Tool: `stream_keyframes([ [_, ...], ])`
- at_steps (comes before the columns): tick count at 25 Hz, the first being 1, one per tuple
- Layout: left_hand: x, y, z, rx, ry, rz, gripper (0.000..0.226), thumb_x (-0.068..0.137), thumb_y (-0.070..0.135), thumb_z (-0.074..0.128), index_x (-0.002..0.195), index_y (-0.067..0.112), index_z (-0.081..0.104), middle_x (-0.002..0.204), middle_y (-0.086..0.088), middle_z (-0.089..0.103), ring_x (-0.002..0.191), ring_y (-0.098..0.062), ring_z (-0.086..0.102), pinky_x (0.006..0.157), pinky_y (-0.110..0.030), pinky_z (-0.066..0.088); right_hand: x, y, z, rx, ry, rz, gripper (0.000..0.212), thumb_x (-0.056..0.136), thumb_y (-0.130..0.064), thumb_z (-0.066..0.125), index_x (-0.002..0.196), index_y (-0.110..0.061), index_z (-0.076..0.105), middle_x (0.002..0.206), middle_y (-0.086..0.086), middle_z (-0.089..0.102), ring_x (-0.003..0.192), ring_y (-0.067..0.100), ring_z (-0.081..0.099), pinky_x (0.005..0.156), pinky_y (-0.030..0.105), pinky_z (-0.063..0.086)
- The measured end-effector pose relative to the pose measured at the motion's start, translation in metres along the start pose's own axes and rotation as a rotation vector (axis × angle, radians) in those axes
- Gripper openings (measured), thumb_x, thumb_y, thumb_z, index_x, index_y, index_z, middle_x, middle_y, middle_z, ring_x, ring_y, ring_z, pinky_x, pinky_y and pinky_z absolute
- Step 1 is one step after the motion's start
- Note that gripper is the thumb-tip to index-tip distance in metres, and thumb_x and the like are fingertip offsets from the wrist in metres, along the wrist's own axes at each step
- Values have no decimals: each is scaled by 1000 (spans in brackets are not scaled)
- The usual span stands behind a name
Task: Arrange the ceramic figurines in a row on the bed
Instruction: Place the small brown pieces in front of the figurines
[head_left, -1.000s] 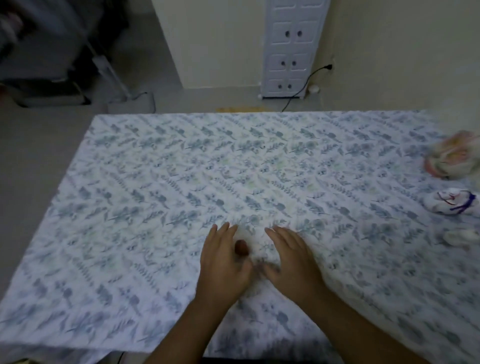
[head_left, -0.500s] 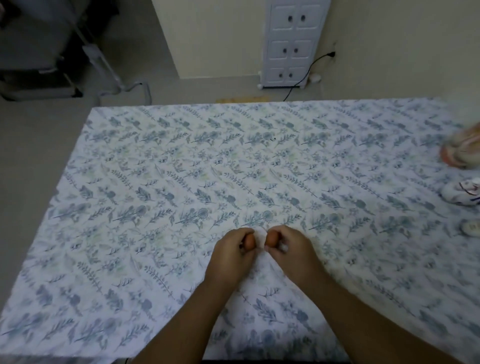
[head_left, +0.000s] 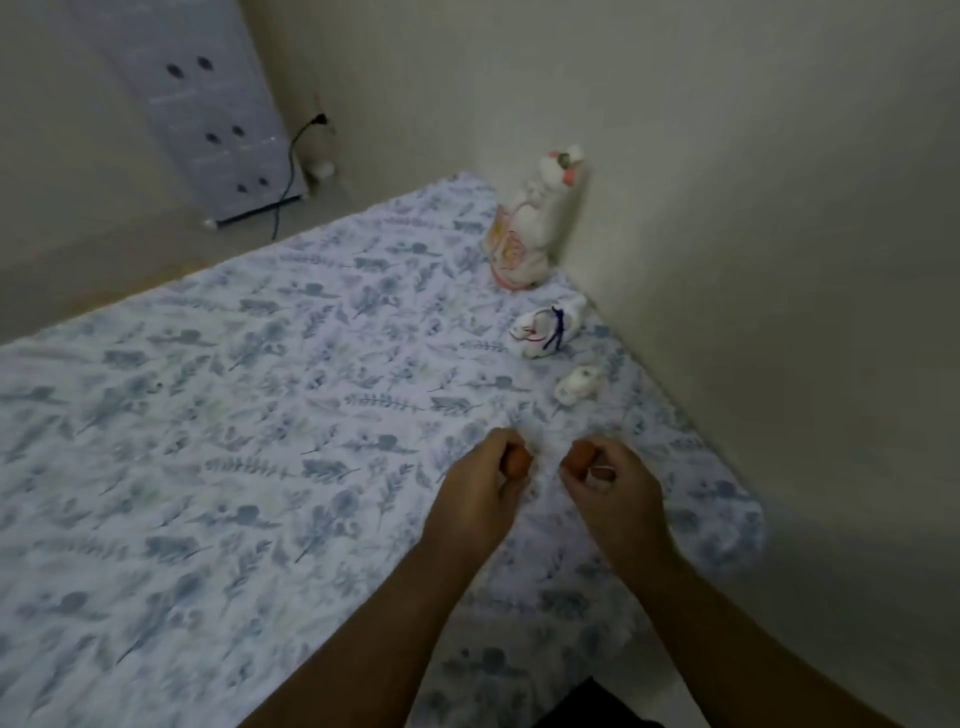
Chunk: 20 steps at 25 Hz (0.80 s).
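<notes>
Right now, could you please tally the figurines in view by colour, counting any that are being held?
White ceramic figurines on the floral bedsheet: 3, namely the tall one, the one with blue string and the small one.
Small orange-brown figurines: 2, one in the left hand grip, one in the right hand grip.
Total: 5.

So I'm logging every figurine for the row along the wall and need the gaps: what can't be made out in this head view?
- Small orange piece in the left hand: curled fingers cover most of it; shape unclear.
- Small orange piece in the right hand: likewise mostly hidden.
- Smallest white figurine on the floral bedsheet: too small and blurred to identify.
- Tall white-and-pink figurine: painted details smeared by blur.
</notes>
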<state>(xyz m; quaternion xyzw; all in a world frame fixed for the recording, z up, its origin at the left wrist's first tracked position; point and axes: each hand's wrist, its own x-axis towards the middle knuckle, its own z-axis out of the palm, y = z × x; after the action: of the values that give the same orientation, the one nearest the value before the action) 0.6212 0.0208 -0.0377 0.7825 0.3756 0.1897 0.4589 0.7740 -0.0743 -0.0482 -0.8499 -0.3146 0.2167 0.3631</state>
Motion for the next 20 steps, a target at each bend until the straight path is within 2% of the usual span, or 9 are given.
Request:
stream_keyframes([
  [2,37,21,38,2,-46,91,16,91,5,63,103,14,59,97,-2,66,88,-15,63,78,-28,52,22,25,-23,-13,93,35,10,86,-21,76,91,-19,68,94,2,68,89,18,63,76,28,53],
  [3,53,31,57,0,-67,129,17,90,4,64,104,13,60,98,-3,66,89,-16,62,79,-29,52,30,38,-33,0,138,46,8,87,-21,75,91,-20,67,93,3,68,88,19,64,76,26,52],
  [6,87,44,104,-12,-116,195,25,86,0,68,109,9,64,105,-8,68,95,-19,62,83,-28,51,41,62,-53,82,210,128,5,90,-22,72,93,-23,68,90,0,70,84,16,66,66,6,43],
  [8,100,44,122,2,-120,203,28,83,-1,70,110,8,66,105,-9,70,95,-19,63,83,-26,50,42,73,-60,141,170,172,8,92,-26,71,96,-32,67,91,-6,70,84,4,66,63,4,44],
  [10,103,40,128,0,-110,199,24,85,0,71,107,8,67,102,-7,72,91,-12,61,80,-14,46,40,78,-59,170,141,146,18,91,-24,73,93,-39,63,91,-11,69,84,-9,62,67,2,45],
  [12,102,37,128,-14,-101,172,25,86,5,72,110,9,67,104,-3,72,88,-3,57,77,0,38,39,80,-58,148,169,105,22,89,-17,75,91,-35,62,88,-9,68,81,-15,60,69,1,44],
  [14,101,36,126,1,-114,122,33,85,10,75,116,11,65,105,1,71,87,2,54,74,3,37,39,79,-56,113,209,76,20,87,-14,76,92,-29,64,86,-5,67,80,-16,59,69,0,43],
  [17,99,35,120,49,-165,127,38,83,12,76,119,13,63,108,-4,72,88,-5,59,71,-7,40,34,80,-53,87,225,81,12,87,-16,77,93,-20,68,84,-4,66,76,-4,59,68,-1,41],
  [20,91,33,112,48,-202,135,37,84,13,75,119,14,62,108,-6,73,92,-16,67,77,-22,49,19,78,-49,86,228,112,14,86,-20,77,98,-19,70,89,-1,70,84,11,65,75,15,53],
])
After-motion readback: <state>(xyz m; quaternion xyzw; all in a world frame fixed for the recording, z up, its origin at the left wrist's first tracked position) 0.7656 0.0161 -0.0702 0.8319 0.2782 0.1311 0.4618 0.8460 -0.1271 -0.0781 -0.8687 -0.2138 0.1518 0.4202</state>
